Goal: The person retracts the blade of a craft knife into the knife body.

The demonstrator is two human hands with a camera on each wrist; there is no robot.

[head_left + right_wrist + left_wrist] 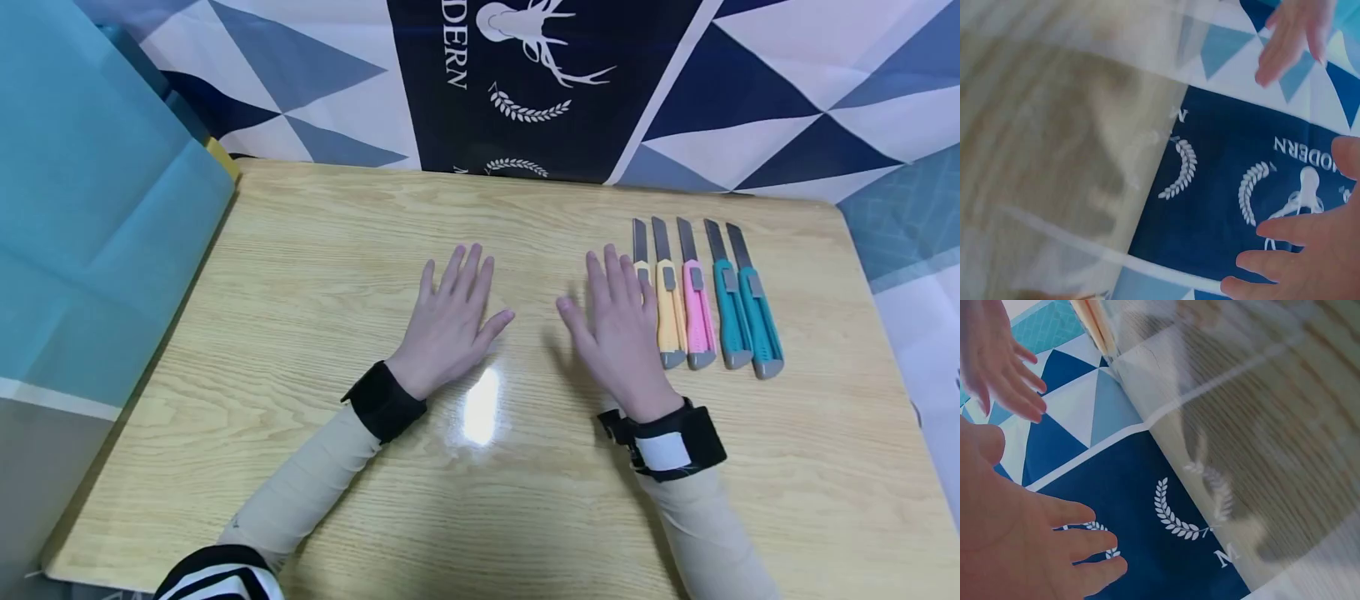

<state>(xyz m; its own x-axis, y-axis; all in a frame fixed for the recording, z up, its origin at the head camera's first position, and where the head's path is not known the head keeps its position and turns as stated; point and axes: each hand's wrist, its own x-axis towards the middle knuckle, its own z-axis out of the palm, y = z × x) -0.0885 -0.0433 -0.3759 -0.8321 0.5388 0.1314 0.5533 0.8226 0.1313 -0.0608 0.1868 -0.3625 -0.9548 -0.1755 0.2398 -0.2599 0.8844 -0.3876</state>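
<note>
My left hand [446,333] is held over the middle of the table, fingers straight and thumb out to the right, with nothing in it. To its right, my right hand [622,342] is also empty, fingers straight and thumb pointing left. Just right of that hand several utility knives lie in a row, blades out and pointing to the back. A yellow utility knife [641,269] is partly hidden behind my right fingers. Beside it are a second yellow utility knife [669,312], a pink utility knife [698,312] and two teal utility knives [732,312].
The light wood table [315,275] is glossy and reflects a lamp. A patterned cloth [525,125] with a deer print hangs along its back edge. A blue covered surface [97,208] rises at the left edge.
</note>
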